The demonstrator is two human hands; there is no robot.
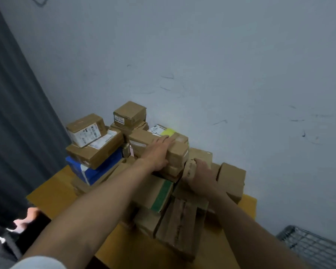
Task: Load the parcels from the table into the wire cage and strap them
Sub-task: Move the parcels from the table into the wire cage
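Evidently early, I judge: parcels (94, 150) heaped on the table (52, 191), only a corner of the wire cage (314, 247) in view, left hand (155, 154) flat atop a long parcel (179, 151), right hand (201, 175) at its near end, grip unclear; strapping not begun.

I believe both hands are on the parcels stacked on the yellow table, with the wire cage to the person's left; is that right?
Not quite: the head view shows the wire cage at the person's right, in the lower right corner. Otherwise yes: the left hand and right hand are on the parcels on the yellow table.
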